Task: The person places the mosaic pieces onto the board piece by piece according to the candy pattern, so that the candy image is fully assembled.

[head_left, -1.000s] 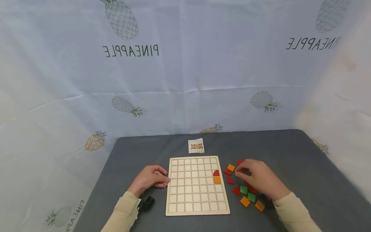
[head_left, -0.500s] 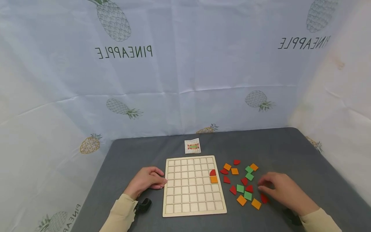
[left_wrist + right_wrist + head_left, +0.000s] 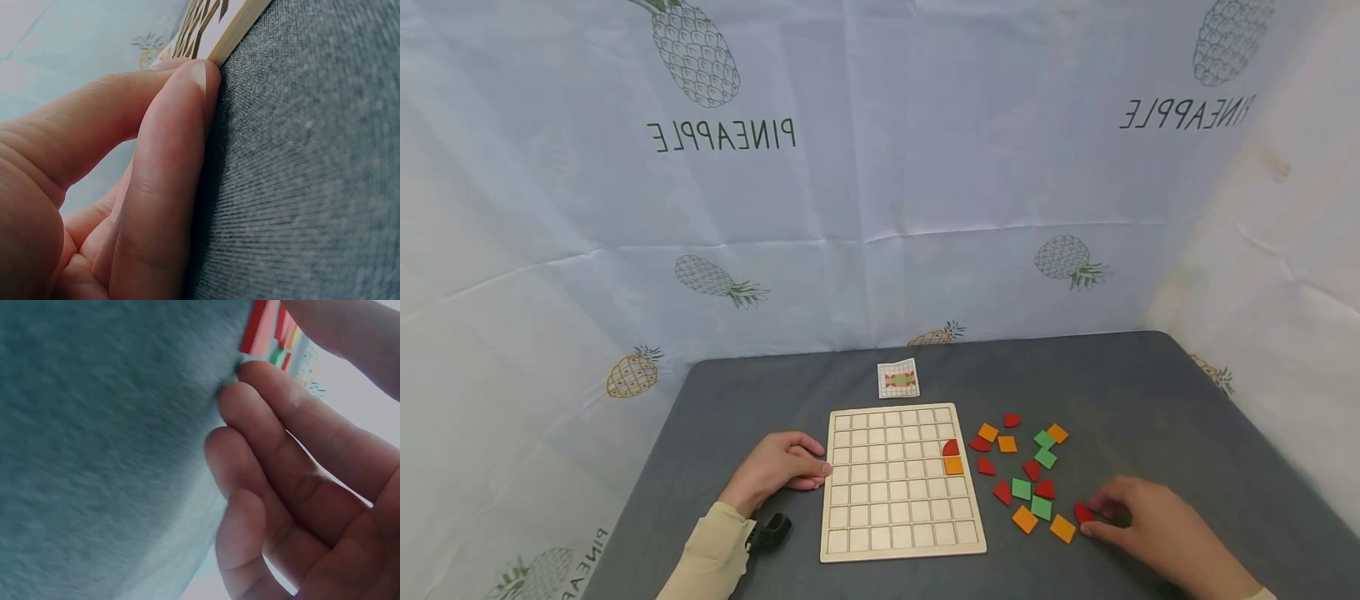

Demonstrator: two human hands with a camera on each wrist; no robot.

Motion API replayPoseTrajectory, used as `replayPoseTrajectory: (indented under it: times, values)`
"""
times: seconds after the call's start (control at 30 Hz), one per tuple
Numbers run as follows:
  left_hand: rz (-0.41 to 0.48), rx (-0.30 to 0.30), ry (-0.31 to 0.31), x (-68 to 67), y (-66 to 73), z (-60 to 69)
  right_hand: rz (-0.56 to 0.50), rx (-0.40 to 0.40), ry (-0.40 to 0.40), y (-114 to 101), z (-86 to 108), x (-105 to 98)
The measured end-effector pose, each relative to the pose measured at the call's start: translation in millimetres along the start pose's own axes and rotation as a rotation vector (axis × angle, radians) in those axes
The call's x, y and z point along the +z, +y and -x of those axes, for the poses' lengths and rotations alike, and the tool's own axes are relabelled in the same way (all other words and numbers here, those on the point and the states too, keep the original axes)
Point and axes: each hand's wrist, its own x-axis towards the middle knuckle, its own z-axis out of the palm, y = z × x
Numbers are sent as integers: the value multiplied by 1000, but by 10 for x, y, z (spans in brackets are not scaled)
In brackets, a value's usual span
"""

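The left hand (image 3: 775, 468) rests on the table (image 3: 760, 392) with loosely bent fingers that grip nothing. Their tips touch the side of the board (image 3: 878, 493), which lies flat just beyond them. I suppose this contact is meant to keep the board from sliding.

The right hand (image 3: 1153, 523) is low, with thumb and forefinger bent at either side of a red piece (image 3: 1083, 512), which lies mostly ahead of their tips. Such a flat thing offers little except its edges, so this approach from two sides seems sensible. The right wrist view is blurred, and I cannot tell whether the tips really pinch the piece or only stand close to it.

Across the board from the left fingers, in the column nearest the right fingers, sit a red quarter (image 3: 951, 447) and an orange square (image 3: 952, 466), each in its own cell.

Between the right fingers and the board are scattered green squares (image 3: 1021, 489) and other loose pieces. An orange tile (image 3: 1063, 528) lies just past the thumb tip; a low, straight path to the board could push it. Ahead of all fingers, beyond the board, lies a printed card (image 3: 898, 379), probably put there so that no hand covers it.
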Motion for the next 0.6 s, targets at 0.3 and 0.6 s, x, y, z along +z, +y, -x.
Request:
replayPoseTrajectory:
  times: [0.3,0.6]
  values:
    - [13,5,-5,2,-23,-3,23,3,8,-1,-7,56]
    - [10,14,-4,-4,-23,2,-19,-33,36,-65,-119,10]
